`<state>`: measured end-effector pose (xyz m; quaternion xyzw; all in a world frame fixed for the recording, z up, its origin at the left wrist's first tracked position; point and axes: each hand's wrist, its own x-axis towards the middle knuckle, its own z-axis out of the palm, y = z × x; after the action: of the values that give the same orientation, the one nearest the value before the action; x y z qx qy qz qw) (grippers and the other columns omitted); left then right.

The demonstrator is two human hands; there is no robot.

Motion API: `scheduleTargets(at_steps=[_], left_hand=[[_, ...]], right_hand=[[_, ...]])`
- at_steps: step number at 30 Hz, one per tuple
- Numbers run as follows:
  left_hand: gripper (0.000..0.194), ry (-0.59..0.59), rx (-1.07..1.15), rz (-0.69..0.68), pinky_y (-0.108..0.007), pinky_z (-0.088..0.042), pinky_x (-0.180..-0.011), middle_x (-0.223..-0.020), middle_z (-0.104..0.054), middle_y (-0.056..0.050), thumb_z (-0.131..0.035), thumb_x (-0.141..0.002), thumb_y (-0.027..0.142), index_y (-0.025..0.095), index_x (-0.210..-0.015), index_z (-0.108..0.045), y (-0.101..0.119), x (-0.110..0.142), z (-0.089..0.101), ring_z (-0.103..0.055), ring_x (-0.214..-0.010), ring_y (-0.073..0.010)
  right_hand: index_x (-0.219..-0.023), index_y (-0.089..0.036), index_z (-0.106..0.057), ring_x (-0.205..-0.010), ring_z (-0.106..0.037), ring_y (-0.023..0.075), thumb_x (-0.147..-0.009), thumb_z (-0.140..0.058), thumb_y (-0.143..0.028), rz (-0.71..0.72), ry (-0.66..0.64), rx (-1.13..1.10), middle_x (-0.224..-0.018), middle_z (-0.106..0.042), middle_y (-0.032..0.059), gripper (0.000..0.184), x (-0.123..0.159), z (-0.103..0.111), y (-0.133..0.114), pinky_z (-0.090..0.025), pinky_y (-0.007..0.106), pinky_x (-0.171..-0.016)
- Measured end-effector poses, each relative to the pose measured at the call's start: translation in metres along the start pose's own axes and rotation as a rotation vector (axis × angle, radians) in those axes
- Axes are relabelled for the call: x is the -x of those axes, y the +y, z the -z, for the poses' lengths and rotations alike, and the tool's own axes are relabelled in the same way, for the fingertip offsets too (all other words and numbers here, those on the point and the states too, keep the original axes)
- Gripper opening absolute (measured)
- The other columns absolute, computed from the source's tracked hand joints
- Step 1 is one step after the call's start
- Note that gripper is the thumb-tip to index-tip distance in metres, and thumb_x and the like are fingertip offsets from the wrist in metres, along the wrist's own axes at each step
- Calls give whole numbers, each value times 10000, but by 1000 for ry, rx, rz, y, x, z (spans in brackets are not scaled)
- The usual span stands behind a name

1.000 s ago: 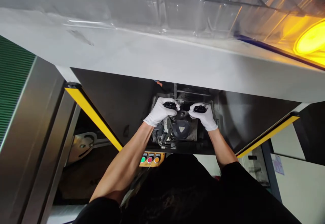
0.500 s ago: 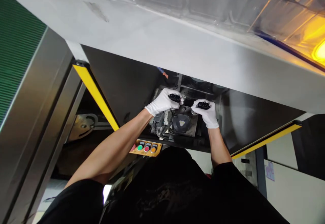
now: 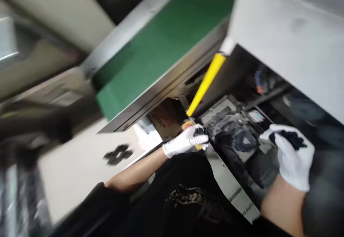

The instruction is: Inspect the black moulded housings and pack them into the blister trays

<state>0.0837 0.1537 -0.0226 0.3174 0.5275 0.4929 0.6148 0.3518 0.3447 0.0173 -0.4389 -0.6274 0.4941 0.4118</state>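
Head view. The left hand, gloved in white, has its fingers closed around a dark piece; it is now well apart from the right hand and beside the yellow bar, whereas half a second ago both hands were close together over the machine interior. The right hand remains over the recess, its fingers curled about a second dark piece. The view has swung leftward, bringing in a pale counter that bears loose black parts; motion blur leaves their exact shape uncertain. The change suggests that attention has left the mechanism while both pieces stay in hand, neither yet set down.
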Motion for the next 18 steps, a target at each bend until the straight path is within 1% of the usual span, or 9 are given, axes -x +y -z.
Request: scheduleTargets(at_steps=[2, 5, 7, 9, 11, 13, 16, 17, 18], left_hand=[[519, 176, 34, 64, -341, -549, -769, -844, -765, -77, -818, -879, 647, 178, -982, -622, -45, 64, 25, -708, -789, -213], [546, 632, -34, 183, -364, -555, -822, -921, -794, -87, -860, -811, 617, 178, -1052, -642, -113, 179, 73, -726, -847, -236], [568, 938, -151, 263, -394, -572, -864, -978, -799, -96, -867, -751, 632, 169, -1022, -681, -154, 263, 110, -737, -884, -261], [601, 1129, -189, 310, -436, -576, -897, -995, -796, -114, -852, -714, 665, 158, -994, -691, -191, 343, 151, -734, -914, -291], [639, 1240, -209, 326, -459, -573, -920, -993, -790, -117, -831, -689, 709, 158, -976, -679, -224, 409, 195, -720, -927, -303], [647, 1300, -246, 337, -464, -568, -942, -954, -779, -101, -825, -655, 734, 169, -929, -668, -253, 457, 239, -699, -918, -297], [580, 1291, -311, 338, -474, -542, -1050, -943, -773, -80, -866, -599, 669, 186, -869, -689, -290, 500, 298, -690, -989, -301], [539, 1277, -332, 335, -490, -516, -1110, -982, -777, -88, -885, -579, 622, 193, -846, -698, -301, 509, 313, -689, -1062, -321], [492, 1263, -353, 332, -512, -477, -1174, -1047, -779, -105, -898, -564, 572, 201, -823, -703, -312, 516, 326, -677, -1156, -351]], right_hand=[[-987, -298, -831, -747, -733, 293, -885, -809, -398, -101, -327, 12, -833, -780, 77, 145, 24, -42, 9, -572, 470, -721], [-934, -262, -765, -735, -697, 252, -920, -769, -522, -218, -753, 40, -843, -763, 58, 261, 76, -131, 37, -568, 405, -683], [-931, -234, -738, -798, -697, 233, -923, -777, -539, -193, -978, 112, -884, -766, 54, 307, 124, -201, 50, -579, 377, -746], [-943, -221, -737, -889, -705, 238, -944, -767, -527, -69, -1197, 164, -937, -764, 61, 308, 177, -273, 53, -582, 377, -833], [-947, -219, -756, -953, -704, 247, -958, -772, -484, 128, -1392, 204, -985, -757, 68, 266, 234, -347, 48, -573, 391, -904], [-963, -218, -772, -978, -698, 255, -956, -801, -438, 346, -1557, 260, -1007, -761, 70, 222, 292, -423, 42, -564, 397, -932], [-1039, -203, -774, -1048, -692, 264, -1004, -769, -422, 699, -1714, 404, -1080, -778, 76, 222, 377, -534, 42, -541, 404, -1004], [-1083, -189, -769, -1083, -689, 262, -1031, -739, -403, 784, -1749, 490, -1107, -779, 72, 222, 402, -567, 45, -531, 401, -1028], [-1104, -170, -767, -1102, -685, 264, -1046, -722, -367, 806, -1767, 546, -1115, -780, 74, 210, 425, -596, 50, -521, 405, -1043]])
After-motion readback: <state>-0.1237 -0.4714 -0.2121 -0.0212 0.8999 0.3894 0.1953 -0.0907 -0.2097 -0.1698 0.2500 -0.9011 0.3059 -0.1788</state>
